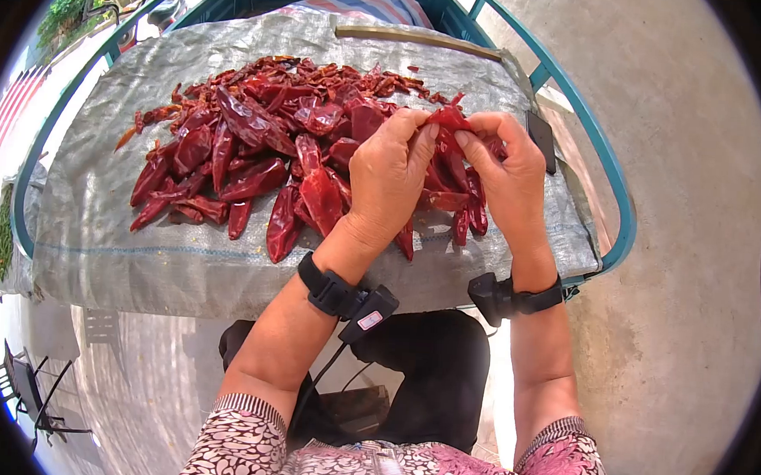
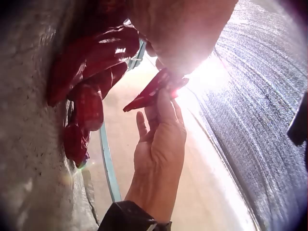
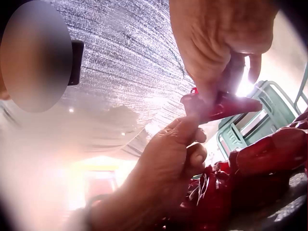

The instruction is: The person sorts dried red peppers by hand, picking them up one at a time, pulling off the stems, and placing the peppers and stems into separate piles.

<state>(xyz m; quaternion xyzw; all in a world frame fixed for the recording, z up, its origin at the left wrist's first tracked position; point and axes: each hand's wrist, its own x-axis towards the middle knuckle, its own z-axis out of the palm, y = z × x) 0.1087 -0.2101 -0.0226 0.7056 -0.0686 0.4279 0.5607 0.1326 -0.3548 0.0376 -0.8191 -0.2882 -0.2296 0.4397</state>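
Peppers (image 1: 254,179), deep red and glossy, are spread in a heap on a grey woven sheet (image 1: 137,281), with smaller red pieces (image 1: 290,80) strewn along the heap's far edge. One pepper (image 1: 449,118) is held up over the right part of the heap, pinched between thumb and fingers of both the left hand (image 1: 391,173) and the right hand (image 1: 515,171), whose tips are brought near each other upon it. The step in hand is judged to be the working of this single pepper, perhaps its being torn or opened at one end; whether the skin is split cannot be made out. For the next move, a firm pinch on each side and a small pull or twist seem called for, as the skin looks thin and might be ripped unevenly. Much of the held pepper is covered by the fingers in the head view, and its stem cannot be told apart. In both wrist views the contact is partly washed out by glare. The lower layers of the heap are hidden, and a dark flat object (image 1: 540,143) by the cart rail (image 1: 609,176) cannot be identified with certainty.
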